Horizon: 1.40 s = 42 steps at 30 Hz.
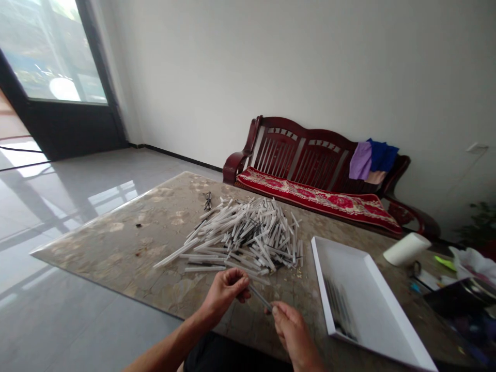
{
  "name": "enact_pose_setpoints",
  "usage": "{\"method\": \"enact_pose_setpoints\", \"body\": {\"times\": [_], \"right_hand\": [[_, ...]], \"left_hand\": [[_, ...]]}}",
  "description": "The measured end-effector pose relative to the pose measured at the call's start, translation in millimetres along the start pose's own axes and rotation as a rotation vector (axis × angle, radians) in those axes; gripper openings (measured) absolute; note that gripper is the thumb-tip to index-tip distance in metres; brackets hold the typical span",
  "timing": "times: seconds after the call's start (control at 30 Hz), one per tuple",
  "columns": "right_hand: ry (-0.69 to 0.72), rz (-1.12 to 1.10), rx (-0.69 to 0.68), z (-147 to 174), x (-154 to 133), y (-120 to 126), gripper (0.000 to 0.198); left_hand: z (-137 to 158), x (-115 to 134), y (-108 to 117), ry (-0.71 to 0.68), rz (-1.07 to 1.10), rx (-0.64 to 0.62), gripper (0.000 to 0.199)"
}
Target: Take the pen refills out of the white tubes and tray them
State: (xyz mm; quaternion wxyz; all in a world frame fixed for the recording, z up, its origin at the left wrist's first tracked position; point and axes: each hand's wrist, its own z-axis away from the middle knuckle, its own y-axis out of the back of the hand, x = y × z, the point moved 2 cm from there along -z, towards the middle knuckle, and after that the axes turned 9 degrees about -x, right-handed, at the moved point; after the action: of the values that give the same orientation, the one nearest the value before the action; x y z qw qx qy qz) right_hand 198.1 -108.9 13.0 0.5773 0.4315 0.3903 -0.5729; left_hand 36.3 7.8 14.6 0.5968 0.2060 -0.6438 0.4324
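Between my two hands stretches a thin grey stick [260,298], slanting down to the right. Its upper end is pinched in the fingers of my left hand [228,289], and my right hand [290,328] is closed on the lower end. Just beyond them lies a large loose pile of white and translucent thin tubes [248,232], with some dark pieces among them. To the right, a shallow white box [372,305] holds several thin dark sticks [341,305] side by side along its left wall. What exactly the sticks are is too small to tell.
The patterned table [127,258] carries a dark twisted item [208,200] behind the pile. At the right stand a white roll [406,249], a dark cylindrical container [463,294] and a plastic bag [478,263]. A red wooden bench [306,160] is behind the table.
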Motion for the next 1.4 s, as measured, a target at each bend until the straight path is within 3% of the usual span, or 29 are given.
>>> {"method": "enact_pose_setpoints", "body": {"times": [0.1, 0.2, 0.27, 0.37, 0.47, 0.57, 0.7, 0.83, 0.93, 1.0, 1.13, 1.2, 1.3, 1.4], "right_hand": [[-0.031, -0.042, -0.041, 5, -3, 2, 0.052], [-0.016, 0.07, 0.036, 13, -6, 31, 0.048], [0.009, 0.195, 0.193, 21, -10, 68, 0.045], [-0.018, 0.524, 0.547, 37, -13, 133, 0.037], [-0.236, 0.835, 0.747, 49, -9, 180, 0.034], [-0.489, 0.988, 0.743, 54, 0, 196, 0.036], [-0.59, 1.086, 0.703, 58, 12, 194, 0.034], [-0.504, 1.168, 0.665, 60, 16, 196, 0.033], [-0.374, 1.276, 0.746, 52, 6, 185, 0.028], [-0.199, 1.294, 0.77, 37, -7, 161, 0.026], [0.124, 1.093, 0.525, -13, -33, 84, 0.023], [0.207, 1.073, 0.492, -37, -43, 52, 0.021], [0.251, 1.074, 0.514, -64, -51, 29, 0.025], [0.272, 1.092, 0.524, -76, -53, 27, 0.026]], "left_hand": [[-1, -3, -2, 0.006, -0.067, -0.045, 0.046], [-2, -6, 1, -0.016, -0.172, -0.097, 0.054], [-2, -9, 5, -0.017, -0.28, -0.088, 0.056], [-1, -16, 11, -0.005, -0.456, -0.036, 0.043], [1, -22, 14, -0.019, -0.579, -0.028, 0.036], [2, -25, 15, -0.031, -0.634, -0.038, 0.034], [5, -23, 14, -0.056, -0.64, -0.039, 0.03], [7, -21, 11, -0.075, -0.64, -0.021, 0.025], [6, -21, 9, -0.111, -0.724, -0.041, 0.022], [4, -20, 6, -0.146, -0.828, -0.073, 0.021], [0, -18, 2, -0.148, -1.005, -0.121, 0.024], [-1, -17, 1, -0.14, -1.039, -0.129, 0.024], [-1, -18, 1, -0.154, -1.042, -0.14, 0.024], [2, -20, 2, -0.204, -1.022, -0.132, 0.023]]}}
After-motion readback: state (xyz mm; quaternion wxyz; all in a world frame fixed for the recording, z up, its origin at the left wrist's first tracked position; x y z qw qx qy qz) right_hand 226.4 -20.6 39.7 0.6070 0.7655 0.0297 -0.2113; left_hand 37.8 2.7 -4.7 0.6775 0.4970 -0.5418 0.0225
